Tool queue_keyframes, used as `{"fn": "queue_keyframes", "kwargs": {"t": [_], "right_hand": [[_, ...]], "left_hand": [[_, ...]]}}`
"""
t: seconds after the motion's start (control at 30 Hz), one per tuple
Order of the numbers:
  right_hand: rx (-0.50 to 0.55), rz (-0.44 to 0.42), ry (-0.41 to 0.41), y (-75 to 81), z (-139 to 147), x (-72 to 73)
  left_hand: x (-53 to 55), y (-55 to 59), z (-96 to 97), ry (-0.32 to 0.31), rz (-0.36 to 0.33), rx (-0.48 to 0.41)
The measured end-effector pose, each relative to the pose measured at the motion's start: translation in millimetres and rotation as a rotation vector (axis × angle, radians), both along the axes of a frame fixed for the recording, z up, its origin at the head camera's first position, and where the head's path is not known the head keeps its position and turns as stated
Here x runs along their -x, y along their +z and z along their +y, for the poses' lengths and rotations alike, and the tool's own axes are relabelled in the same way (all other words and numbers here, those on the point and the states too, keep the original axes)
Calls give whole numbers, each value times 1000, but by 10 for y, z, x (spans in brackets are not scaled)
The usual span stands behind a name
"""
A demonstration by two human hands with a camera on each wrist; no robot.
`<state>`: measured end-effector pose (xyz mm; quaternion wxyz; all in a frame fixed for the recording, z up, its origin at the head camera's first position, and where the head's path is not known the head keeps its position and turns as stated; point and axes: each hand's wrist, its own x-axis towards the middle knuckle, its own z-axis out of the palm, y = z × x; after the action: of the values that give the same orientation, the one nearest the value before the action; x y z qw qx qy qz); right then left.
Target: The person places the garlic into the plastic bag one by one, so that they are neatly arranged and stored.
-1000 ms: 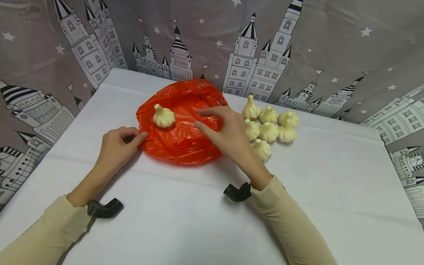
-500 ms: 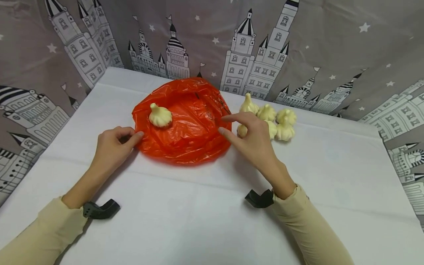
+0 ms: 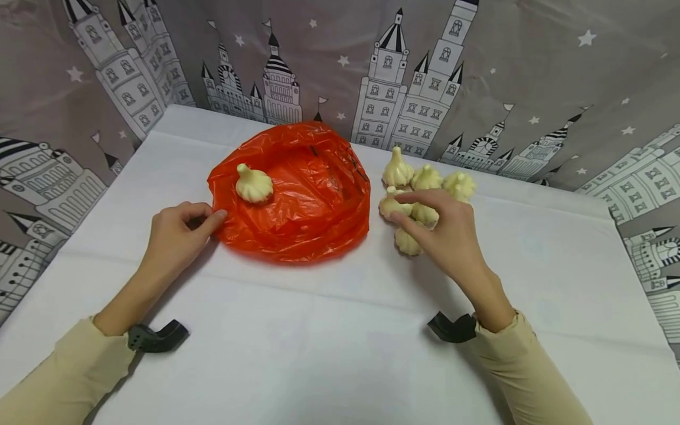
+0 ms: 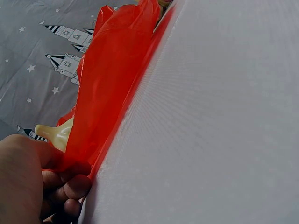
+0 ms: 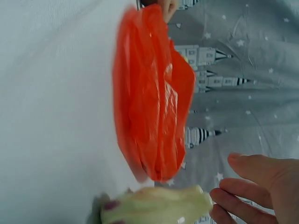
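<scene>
Right hand (image 3: 451,230), fingers parted, had reached the garlic bulbs (image 3: 427,179) right of centre, seemingly for another.
Left hand (image 3: 177,233), centre-left, pinched the bag (image 3: 303,206) holding one bulb (image 3: 255,187).

no words, brands or numbers can be read; dark marks (image 3: 362,171) on the red bag (image 3: 300,203) are illegible

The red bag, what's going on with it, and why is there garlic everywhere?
A person's left hand is pinching the left edge of the red bag, which lies open on a white cloth. One garlic bulb sits inside. The right hand is at the other bulbs, grouped to the right of the bag. Its thumb and fingers are apart, so it isn't gripping one yet.
</scene>
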<state>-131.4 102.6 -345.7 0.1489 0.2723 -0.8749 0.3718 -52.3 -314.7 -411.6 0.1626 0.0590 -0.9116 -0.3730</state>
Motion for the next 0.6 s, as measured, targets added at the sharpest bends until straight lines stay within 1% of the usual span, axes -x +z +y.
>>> {"fn": "queue_keyframes", "kwargs": {"t": [0.1,0.3,0.5,0.6], "right_hand": [[-15,11,-19,1,88,18],[-15,3,-30,5,172,48],[-56,-12,2,41,234,44],[-81,-34,11,56,246,49]], "left_hand": [[7,-2,2,-2,4,-2],[-20,-13,-18,2,14,3],[-8,-12,-3,-7,19,-5],[3,-7,8,-5,14,-2]]}}
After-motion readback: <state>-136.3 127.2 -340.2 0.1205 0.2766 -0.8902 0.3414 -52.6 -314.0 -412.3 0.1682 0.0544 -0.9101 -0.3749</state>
